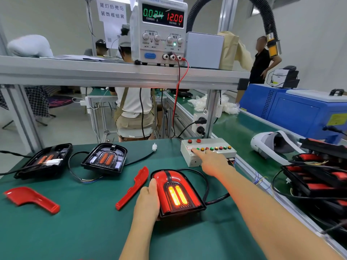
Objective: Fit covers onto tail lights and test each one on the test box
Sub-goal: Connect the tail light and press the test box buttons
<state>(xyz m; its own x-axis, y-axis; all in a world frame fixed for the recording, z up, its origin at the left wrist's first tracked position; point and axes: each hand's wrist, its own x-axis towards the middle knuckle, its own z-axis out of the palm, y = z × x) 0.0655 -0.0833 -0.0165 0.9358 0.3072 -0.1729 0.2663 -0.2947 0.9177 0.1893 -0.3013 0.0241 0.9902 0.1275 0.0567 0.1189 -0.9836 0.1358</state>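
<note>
A tail light with a red cover [176, 192] lies on the green mat, its two centre strips glowing orange. My left hand [148, 199] grips its left edge, thumb on the cover. My right hand [212, 162] reaches to the white test box [208, 152] and its extended index finger presses a button at the left end of the button row. Two uncovered tail lights [105, 159] [45, 160] sit further left with black cables. Two loose red covers [134, 186] [32, 198] lie on the mat.
A power supply [159, 30] on the upper shelf reads 0.024 A and 12.00 V; red and black leads run down from it. A stack of tail lights [319, 177] is on the right, beside a white headset [270, 143]. A person sits behind the bench.
</note>
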